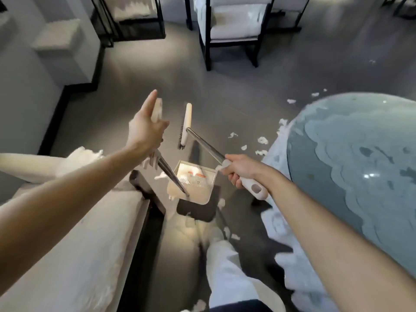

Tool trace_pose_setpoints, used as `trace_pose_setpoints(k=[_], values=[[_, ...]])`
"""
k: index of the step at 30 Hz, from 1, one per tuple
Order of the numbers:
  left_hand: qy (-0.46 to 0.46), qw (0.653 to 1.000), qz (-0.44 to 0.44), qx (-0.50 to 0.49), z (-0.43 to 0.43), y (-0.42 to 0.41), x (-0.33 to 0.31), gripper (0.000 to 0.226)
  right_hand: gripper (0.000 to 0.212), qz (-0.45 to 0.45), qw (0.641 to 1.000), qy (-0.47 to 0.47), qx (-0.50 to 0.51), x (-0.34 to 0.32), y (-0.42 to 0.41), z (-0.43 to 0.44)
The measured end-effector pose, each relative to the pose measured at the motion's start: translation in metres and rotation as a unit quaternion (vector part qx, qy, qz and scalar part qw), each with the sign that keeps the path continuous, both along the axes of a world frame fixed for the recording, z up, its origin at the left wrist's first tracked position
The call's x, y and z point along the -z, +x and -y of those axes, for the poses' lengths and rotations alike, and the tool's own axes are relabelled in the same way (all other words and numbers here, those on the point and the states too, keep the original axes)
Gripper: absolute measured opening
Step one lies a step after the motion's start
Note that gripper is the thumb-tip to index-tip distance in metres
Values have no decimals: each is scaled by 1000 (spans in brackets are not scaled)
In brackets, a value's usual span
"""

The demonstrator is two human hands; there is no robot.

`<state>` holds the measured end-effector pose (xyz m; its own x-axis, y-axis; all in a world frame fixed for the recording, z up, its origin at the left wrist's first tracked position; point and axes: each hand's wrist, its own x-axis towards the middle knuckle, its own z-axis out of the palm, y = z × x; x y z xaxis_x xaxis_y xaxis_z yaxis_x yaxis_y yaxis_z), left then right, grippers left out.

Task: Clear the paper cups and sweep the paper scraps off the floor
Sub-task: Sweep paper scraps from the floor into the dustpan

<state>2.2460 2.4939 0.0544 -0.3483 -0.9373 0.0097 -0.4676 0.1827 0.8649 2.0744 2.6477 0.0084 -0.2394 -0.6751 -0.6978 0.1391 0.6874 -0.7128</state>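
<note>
My left hand (146,129) grips the white handle of a long-handled dustpan (195,183), index finger stretched out along it; its metal shaft runs down to the white pan, held above the floor near my feet. My right hand (240,168) grips the white handle of a broom (186,124). The broom's metal shaft reaches forward to the white head with dark bristles, over the grey floor. White paper scraps (262,140) lie scattered on the floor beside the round table, with more scraps (234,236) near my feet. No paper cups show.
A round glass table (360,165) with a blue-grey pattern fills the right. A pale upholstered seat (74,233) with a dark frame is at lower left. Black-framed chairs (234,30) stand at the back. A white wall with dark skirting (60,104) runs along the left.
</note>
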Motion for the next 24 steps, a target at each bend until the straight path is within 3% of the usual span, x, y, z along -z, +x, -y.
trace_pose_setpoints(k=[11, 19, 24], values=[[-14, 994, 9, -107, 289, -151, -18, 72, 51, -37, 993, 19, -115, -21, -185, 322], [-22, 980, 51, -189, 515, -223, 4, 76, 62, -37, 977, 17, -208, 6, -278, 581], [6, 960, 90, -266, 604, -262, 1, 75, 65, -8, 960, 30, -279, 11, -326, 710]])
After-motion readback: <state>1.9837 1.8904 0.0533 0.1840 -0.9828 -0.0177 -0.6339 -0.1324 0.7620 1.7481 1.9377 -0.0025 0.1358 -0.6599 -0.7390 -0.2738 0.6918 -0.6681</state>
